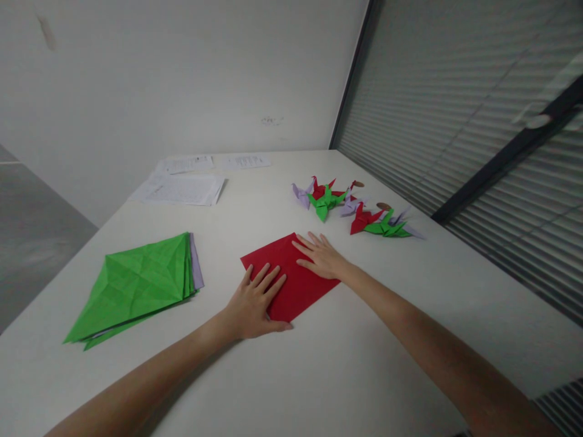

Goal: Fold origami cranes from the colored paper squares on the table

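A red paper square lies flat on the white table, turned like a diamond. My left hand rests on its near left corner, fingers spread and flat. My right hand presses on its far right part, fingers stretched out. Neither hand holds anything. To the left lies a stack of creased green paper sheets with a lilac sheet showing at its edge.
Several folded paper cranes in red, green and lilac sit at the back right, a second cluster of cranes beside them. Printed white sheets lie at the far edge by the wall. A window with blinds runs along the right.
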